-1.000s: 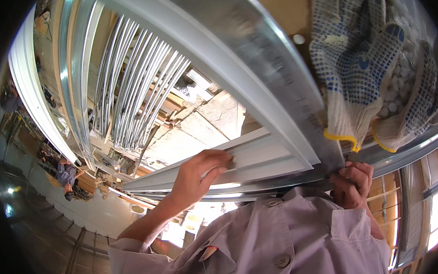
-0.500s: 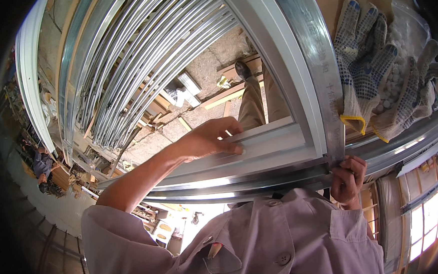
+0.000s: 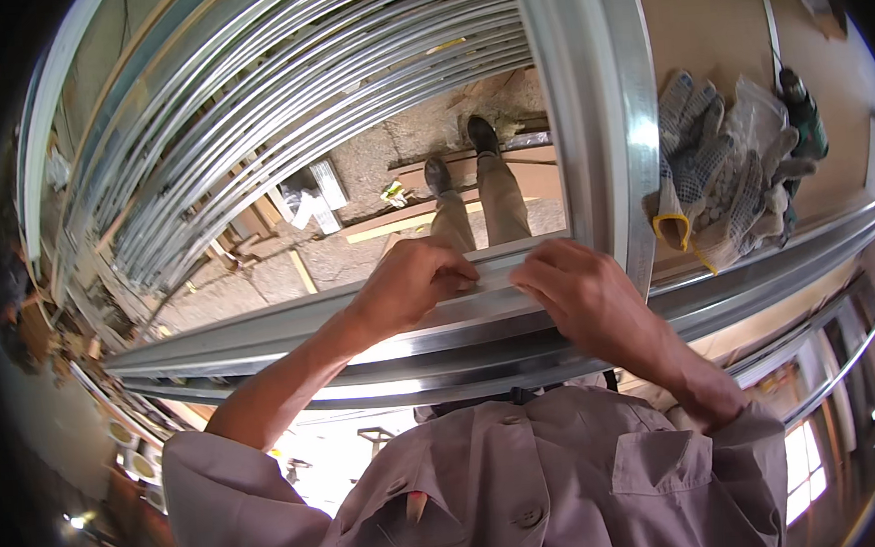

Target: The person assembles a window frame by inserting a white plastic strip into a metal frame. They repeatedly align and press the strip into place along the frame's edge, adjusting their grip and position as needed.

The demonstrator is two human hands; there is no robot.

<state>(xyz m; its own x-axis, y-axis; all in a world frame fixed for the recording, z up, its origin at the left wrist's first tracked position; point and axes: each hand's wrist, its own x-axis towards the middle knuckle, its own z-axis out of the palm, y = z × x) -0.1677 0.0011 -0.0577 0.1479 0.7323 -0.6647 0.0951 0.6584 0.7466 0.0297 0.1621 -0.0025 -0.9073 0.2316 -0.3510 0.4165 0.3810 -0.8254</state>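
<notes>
Both bare forearms rise from the lower part of the view, out of rolled-up sleeves, and converge toward the middle. The left hand (image 3: 413, 285) is held palm down with the wrist roughly straight; its fingers curl forward and downward, the tips bunched together and pointing toward the other hand. The right hand (image 3: 574, 295) mirrors it, knuckles up, the wrist bent slightly inward, fingers bent with the tips drawn close to the thumb in a pinching pose. The two sets of fingertips lie near each other, a small gap between them, at about the same height. Both elbows are bent outward.
</notes>
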